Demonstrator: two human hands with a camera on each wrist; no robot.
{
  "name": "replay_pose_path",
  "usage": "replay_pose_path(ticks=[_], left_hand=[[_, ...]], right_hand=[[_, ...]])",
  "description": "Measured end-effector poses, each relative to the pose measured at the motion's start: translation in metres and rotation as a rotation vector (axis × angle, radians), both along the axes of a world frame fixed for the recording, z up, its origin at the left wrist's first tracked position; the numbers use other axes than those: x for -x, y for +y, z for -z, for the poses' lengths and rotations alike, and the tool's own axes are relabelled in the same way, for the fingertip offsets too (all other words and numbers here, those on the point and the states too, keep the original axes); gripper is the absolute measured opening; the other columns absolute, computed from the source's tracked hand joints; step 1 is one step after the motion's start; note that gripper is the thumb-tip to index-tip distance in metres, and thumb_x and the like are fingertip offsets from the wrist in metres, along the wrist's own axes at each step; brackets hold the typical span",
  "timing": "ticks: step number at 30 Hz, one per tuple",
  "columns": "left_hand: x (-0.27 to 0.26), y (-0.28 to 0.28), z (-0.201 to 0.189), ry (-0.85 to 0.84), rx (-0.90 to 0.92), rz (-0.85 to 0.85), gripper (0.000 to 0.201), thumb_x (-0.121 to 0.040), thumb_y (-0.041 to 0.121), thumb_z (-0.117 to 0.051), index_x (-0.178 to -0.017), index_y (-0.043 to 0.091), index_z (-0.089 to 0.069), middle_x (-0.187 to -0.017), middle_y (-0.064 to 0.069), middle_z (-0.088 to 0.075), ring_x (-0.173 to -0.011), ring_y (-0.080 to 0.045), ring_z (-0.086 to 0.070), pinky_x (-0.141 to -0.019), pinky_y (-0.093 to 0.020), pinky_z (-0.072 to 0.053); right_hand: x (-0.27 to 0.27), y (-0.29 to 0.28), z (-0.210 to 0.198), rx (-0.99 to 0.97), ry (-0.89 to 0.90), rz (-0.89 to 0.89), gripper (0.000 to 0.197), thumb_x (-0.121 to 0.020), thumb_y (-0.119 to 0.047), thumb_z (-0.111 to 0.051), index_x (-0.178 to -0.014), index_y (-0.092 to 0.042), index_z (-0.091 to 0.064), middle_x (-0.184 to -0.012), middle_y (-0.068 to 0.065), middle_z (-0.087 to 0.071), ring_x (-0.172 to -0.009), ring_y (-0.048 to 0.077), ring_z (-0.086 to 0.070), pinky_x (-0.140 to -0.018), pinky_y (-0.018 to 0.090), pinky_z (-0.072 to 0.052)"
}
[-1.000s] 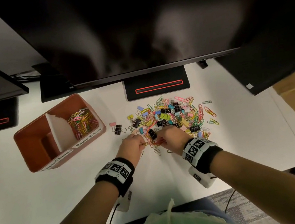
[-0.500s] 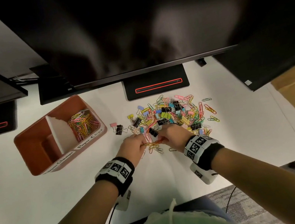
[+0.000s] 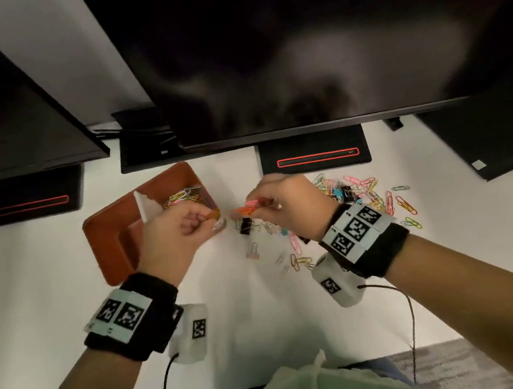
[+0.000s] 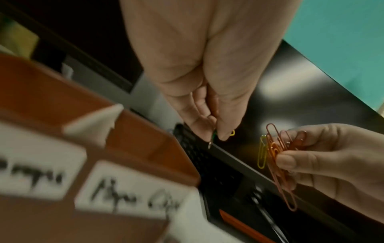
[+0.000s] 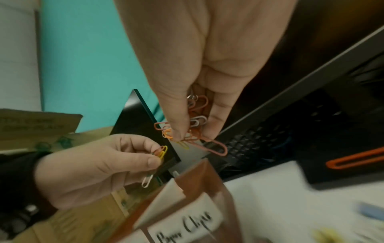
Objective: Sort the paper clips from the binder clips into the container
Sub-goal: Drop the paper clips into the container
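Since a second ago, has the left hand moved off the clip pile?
Yes. The left hand, pinching paper clips, has lifted from the pile and swung left; it now overlaps the orange container.

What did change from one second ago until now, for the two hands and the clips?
Both hands rose from the table edge of the pile and moved left toward the container. The left hand now pinches a few paper clips and the right hand grips a bunch of paper clips, carried off the table. The loose pile, the black binder clip and the container's paper clips stayed put.
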State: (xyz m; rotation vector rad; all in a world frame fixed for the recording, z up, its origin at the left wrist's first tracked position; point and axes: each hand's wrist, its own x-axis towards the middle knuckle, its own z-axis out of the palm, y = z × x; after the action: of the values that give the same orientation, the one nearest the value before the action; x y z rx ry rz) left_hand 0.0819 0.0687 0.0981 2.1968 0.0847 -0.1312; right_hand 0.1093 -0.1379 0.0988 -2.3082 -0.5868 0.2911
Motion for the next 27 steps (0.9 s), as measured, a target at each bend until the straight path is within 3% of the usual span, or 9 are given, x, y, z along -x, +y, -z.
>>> replay_pose_path(ticks=[2,5,8,10,13,17,20,22,27], left_hand=[[-0.013,0.026,-0.009,0.000,-0.111,-0.060,0.011,-0.076,0.013,-0.071,-0.085,0.020,-0.067,-0.077,0.007,-0.067,-0.072,-0.003,-0.062,-0.069,-0.008,-0.048],[-0.032,0.050,-0.001,0.100,-0.128,-0.155,0.013,-0.076,0.013,-0.072,-0.088,0.013,-0.068,-0.085,-0.002,-0.069,-0.080,-0.014,-0.064,-0.082,-0.025,-0.051],[-0.038,0.054,0.013,0.212,-0.174,-0.126,0.030,-0.076,0.013,-0.072,-0.105,0.008,-0.065,-0.104,-0.007,-0.069,-0.091,-0.014,-0.062,-0.088,-0.023,-0.045],[-0.036,0.051,0.016,0.196,-0.225,-0.109,0.034,-0.080,0.014,-0.069,-0.113,0.010,-0.062,-0.112,-0.007,-0.065,-0.098,-0.014,-0.060,-0.088,-0.022,-0.042],[-0.026,0.044,0.015,0.103,-0.178,-0.068,0.029,-0.083,0.016,-0.065,-0.112,0.015,-0.062,-0.111,-0.002,-0.063,-0.100,-0.013,-0.060,-0.091,-0.026,-0.046],[-0.005,0.016,0.025,0.090,-0.092,0.078,0.016,-0.083,0.016,-0.065,-0.099,0.017,-0.065,-0.092,0.004,-0.065,-0.084,-0.005,-0.059,-0.077,-0.015,-0.046],[0.013,-0.013,0.045,0.162,-0.098,0.254,0.012,-0.082,0.019,-0.066,-0.093,0.018,-0.064,-0.085,0.006,-0.064,-0.073,0.002,-0.055,-0.066,-0.014,-0.042],[0.024,-0.034,0.060,0.223,-0.116,0.336,0.014,-0.080,0.021,-0.068,-0.093,0.017,-0.064,-0.085,0.004,-0.063,-0.070,-0.003,-0.056,-0.065,-0.014,-0.043],[0.037,-0.076,0.092,0.313,-0.253,0.445,0.028,-0.078,0.028,-0.069,-0.101,0.014,-0.061,-0.094,-0.001,-0.057,-0.074,-0.014,-0.058,-0.076,-0.024,-0.048]], right_hand=[[-0.017,0.033,-0.008,-0.041,-0.014,-0.012,0.019,-0.084,-0.019,-0.066,-0.101,-0.011,-0.070,-0.086,-0.001,-0.059,-0.076,0.009,-0.050,-0.073,0.020,-0.040],[-0.038,0.081,-0.007,-0.022,0.038,0.013,0.022,-0.084,-0.020,-0.065,-0.104,-0.012,-0.068,-0.098,0.005,-0.066,-0.088,0.016,-0.058,-0.082,0.026,-0.046],[-0.049,0.106,0.008,0.067,0.176,0.037,0.040,-0.083,-0.022,-0.067,-0.120,-0.011,-0.058,-0.114,0.009,-0.065,-0.106,0.022,-0.059,-0.094,0.030,-0.046],[-0.048,0.103,0.016,0.040,0.257,0.039,0.053,-0.083,-0.022,-0.068,-0.130,-0.011,-0.048,-0.121,0.011,-0.062,-0.110,0.022,-0.059,-0.098,0.031,-0.046],[-0.035,0.079,0.020,-0.095,0.242,0.049,0.043,-0.086,-0.021,-0.065,-0.126,-0.013,-0.051,-0.118,0.006,-0.062,-0.104,0.016,-0.061,-0.092,0.024,-0.048],[-0.005,0.020,0.031,-0.030,0.188,0.015,0.023,-0.086,-0.023,-0.064,-0.109,-0.018,-0.061,-0.094,-0.007,-0.061,-0.072,0.007,-0.059,-0.065,0.011,-0.046],[0.022,-0.030,0.047,0.150,0.244,-0.031,0.028,-0.084,-0.026,-0.066,-0.110,-0.020,-0.060,-0.092,-0.008,-0.057,-0.069,0.003,-0.053,-0.069,0.021,-0.047],[0.041,-0.058,0.058,0.249,0.267,-0.046,0.029,-0.083,-0.023,-0.068,-0.111,-0.018,-0.060,-0.093,-0.005,-0.057,-0.068,-0.001,-0.046,-0.069,0.022,-0.042],[0.077,-0.098,0.083,0.428,0.416,-0.011,0.035,-0.084,-0.024,-0.066,-0.117,-0.019,-0.056,-0.113,0.004,-0.057,-0.094,0.017,-0.056,-0.087,0.032,-0.048]])
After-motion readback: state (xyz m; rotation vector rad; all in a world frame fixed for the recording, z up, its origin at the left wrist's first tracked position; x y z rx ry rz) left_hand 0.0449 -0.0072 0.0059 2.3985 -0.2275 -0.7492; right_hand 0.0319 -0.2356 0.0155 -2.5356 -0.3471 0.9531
